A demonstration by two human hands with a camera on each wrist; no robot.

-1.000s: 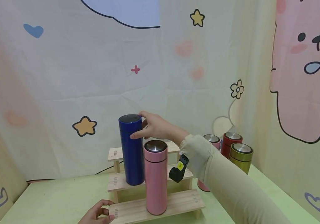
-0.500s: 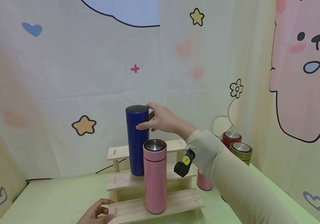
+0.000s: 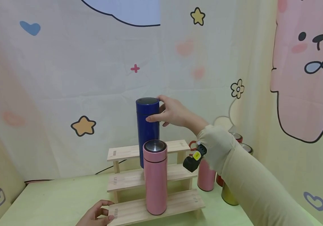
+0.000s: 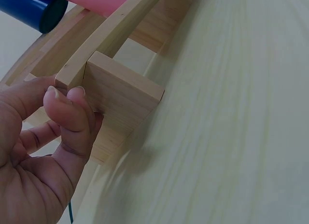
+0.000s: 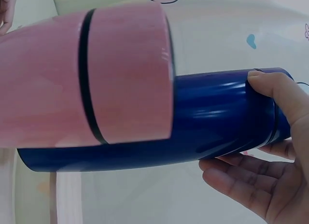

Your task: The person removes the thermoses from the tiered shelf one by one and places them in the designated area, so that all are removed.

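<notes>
Pale cartoon-print curtain (image 3: pixel 107 62) behind, green tabletop (image 3: pixel 51 201) below. From the head view, grips the blue bottle (image 3: pixel 146 130) near its top with the right hand (image 3: pixel 171 111), holding it roughly upright behind the near pink bottle (image 3: pixel 155 180) and above the middle step of the wooden rack (image 3: pixel 128 212). Pinches the end of the lowest step with the left hand (image 3: pixel 97 215). Off to the right, partly behind the sleeve (image 3: pixel 238 163): far pink bottle (image 3: pixel 206 179), red bottle (image 3: pixel 219 181) and gold bottle (image 3: pixel 229 194). Best to carry the blue bottle plumb, clear of the step edges.

From the left wrist view, see thumb and fingers clasped on bare wood, with the blue bottle's dark base at upper left. Looks lifted, but cannot tell the exact gap. Brace the rack gently, without tugging it.

From the right wrist view, see the thumb on one side of the blue bottle near its dark seam, fingers along the other. Cannot tell any touch against the near pink bottle, overlapping in front. Swing wide of it, and seat any base flat before loosening the fingers
</notes>
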